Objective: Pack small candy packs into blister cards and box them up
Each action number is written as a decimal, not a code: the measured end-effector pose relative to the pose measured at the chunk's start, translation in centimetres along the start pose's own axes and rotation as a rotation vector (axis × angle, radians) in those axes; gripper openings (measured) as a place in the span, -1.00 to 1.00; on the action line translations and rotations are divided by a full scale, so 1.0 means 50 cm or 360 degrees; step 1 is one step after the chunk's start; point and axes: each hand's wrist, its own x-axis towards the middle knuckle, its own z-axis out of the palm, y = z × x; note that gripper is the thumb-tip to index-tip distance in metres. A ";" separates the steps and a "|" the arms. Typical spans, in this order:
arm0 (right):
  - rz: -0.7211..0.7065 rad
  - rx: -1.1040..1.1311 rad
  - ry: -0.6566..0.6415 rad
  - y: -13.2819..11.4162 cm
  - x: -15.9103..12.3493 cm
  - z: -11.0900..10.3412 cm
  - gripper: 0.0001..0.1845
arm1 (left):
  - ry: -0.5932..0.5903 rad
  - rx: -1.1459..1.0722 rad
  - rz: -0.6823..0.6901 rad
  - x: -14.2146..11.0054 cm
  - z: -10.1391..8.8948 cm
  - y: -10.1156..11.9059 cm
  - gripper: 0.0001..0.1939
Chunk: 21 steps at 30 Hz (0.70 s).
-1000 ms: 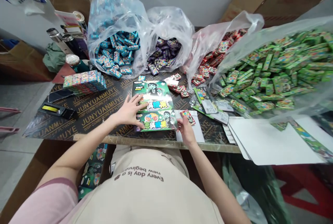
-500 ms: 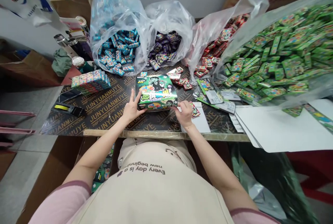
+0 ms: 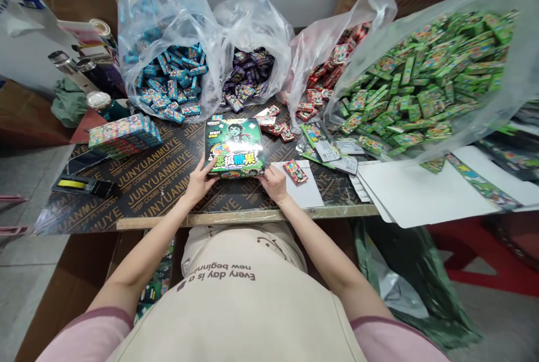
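Observation:
A green-and-black printed candy box (image 3: 236, 146) sits on the dark plywood table with its lid down. My left hand (image 3: 201, 182) grips its near left corner, thumb along the front and fingers up the left side. At the near right corner, my right hand (image 3: 273, 182) has its fingers pinched on the box's edge. Just right of that hand, a small red candy packet (image 3: 296, 172) lies on a white sheet (image 3: 309, 191). A few more red packets (image 3: 281, 131) lie beyond the box's right side.
Clear bags of blue (image 3: 172, 81), purple (image 3: 248, 73), red (image 3: 337, 59) and green (image 3: 421, 87) packets line the back. A packet stack (image 3: 124, 136) and tape dispenser (image 3: 84, 185) stand left. White cards (image 3: 425, 191) overhang the table's right front edge.
The box's lid, with its front flap spread flat a second ago, is now folded down and closed. My left hand moved from the top to the left corner; my right stays at the right corner.

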 end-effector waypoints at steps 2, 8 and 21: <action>0.0041 0.0013 -0.0078 0.000 -0.001 -0.007 -0.59 | 0.0009 0.0093 -0.0038 -0.006 -0.007 0.009 -0.41; 0.0036 -0.0063 -0.0060 -0.006 0.050 -0.105 -0.41 | -0.0180 0.0740 0.0051 0.047 -0.058 0.087 -0.07; -0.0034 0.0402 -0.0558 -0.026 0.069 -0.063 -0.30 | -0.0418 0.0267 0.0095 0.089 -0.030 0.071 -0.12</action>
